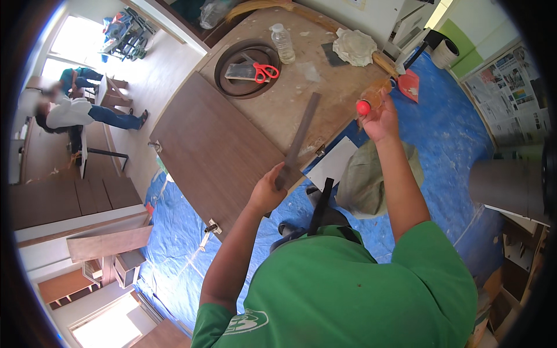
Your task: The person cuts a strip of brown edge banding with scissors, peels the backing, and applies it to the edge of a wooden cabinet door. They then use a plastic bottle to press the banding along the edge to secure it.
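My right hand (380, 123) is raised over the table's right edge, its fingers wrapped round a clear bottle (376, 93) of amber liquid with a red cap (363, 107). My left hand (268, 191) is closed on the lower end of a thin brown strip (303, 130) that slants up across the table. Beneath that hand lies a large brown wood-grain panel (223, 148), metal hinges (213, 226) along its edges. Farther back, red-handled scissors (266, 72) rest inside a coil of brown edging (218, 72), beside a clear bottle with a white cap (282, 43).
A crumpled white cloth (354, 46) and a dark flat scrap (331, 55) lie on the worktable (249, 29). Blue sheeting (452, 151) covers the floor, with a greenish sack (371, 180) near my legs. A red dustpan (408, 86) stands beyond the bottle. People (75, 110) are far left.
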`<state>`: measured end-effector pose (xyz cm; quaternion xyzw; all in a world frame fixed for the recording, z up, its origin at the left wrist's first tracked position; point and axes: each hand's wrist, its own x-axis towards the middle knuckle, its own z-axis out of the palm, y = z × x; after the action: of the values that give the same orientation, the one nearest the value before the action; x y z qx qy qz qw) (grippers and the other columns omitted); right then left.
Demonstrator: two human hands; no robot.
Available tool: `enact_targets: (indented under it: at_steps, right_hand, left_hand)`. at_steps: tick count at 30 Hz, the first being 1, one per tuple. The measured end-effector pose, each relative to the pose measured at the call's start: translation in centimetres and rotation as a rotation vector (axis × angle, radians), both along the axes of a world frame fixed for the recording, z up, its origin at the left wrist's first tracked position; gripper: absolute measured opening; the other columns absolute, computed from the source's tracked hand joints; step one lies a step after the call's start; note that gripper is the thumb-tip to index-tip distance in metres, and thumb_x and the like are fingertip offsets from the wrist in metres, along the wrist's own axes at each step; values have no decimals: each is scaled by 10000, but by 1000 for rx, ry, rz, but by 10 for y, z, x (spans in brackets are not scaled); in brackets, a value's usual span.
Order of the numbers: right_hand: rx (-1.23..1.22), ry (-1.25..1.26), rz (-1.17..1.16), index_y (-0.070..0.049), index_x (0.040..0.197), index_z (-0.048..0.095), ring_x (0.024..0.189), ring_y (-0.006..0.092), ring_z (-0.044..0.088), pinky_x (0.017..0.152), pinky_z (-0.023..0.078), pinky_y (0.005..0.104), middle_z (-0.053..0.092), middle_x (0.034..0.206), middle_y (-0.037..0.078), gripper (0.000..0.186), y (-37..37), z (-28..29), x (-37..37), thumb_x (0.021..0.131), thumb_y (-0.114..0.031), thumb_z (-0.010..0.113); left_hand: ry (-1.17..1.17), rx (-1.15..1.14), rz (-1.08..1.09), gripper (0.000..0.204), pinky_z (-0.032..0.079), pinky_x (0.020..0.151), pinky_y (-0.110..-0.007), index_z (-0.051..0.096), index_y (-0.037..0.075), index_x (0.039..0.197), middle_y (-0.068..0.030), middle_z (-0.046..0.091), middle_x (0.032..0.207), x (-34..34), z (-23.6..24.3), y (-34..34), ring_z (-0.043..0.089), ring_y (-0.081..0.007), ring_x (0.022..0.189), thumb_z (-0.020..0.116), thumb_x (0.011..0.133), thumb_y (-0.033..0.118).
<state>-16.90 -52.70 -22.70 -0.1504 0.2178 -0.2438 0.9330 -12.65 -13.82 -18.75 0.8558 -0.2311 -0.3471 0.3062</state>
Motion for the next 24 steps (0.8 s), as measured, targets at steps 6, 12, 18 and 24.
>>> enact_targets:
  at_steps: [6, 12, 18, 24]
  right_hand:
    - [-79, -26, 132, -63, 1296, 613, 1136, 315, 722, 992, 603, 522, 729, 1236, 131, 397, -10, 18, -9, 990, -293, 718]
    - [-36, -25, 61, -66, 1292, 622, 1091, 312, 736, 935, 629, 496, 739, 1208, 134, 427, -21, 10, -19, 970, -314, 751]
    - [11, 65, 29, -76, 1227, 666, 961, 267, 761, 784, 667, 427, 755, 1152, 121, 424, -12, 4, -32, 1017, -443, 700]
    - [41, 38, 18, -65, 1299, 642, 1024, 302, 772, 836, 675, 452, 744, 1235, 169, 503, 3, -16, -45, 1011, -475, 695]
  left_hand:
    - [-172, 40, -80, 803, 533, 1019, -409, 487, 129, 1562, -242, 673, 1356, 12, -9, 5, 671, -367, 1216, 707, 791, 92]
    - [-133, 28, 88, 766, 529, 1033, -431, 505, 123, 1546, -244, 678, 1329, -1, 14, 23, 657, -382, 1252, 700, 806, 91]
    - [-129, 58, 200, 740, 555, 992, -464, 502, 103, 1544, -253, 678, 1323, -27, 18, 52, 684, -418, 1185, 700, 831, 86]
    - [-120, -27, 154, 758, 570, 780, -339, 555, 82, 1517, -121, 714, 967, -46, 1, 65, 710, -190, 850, 811, 805, 97]
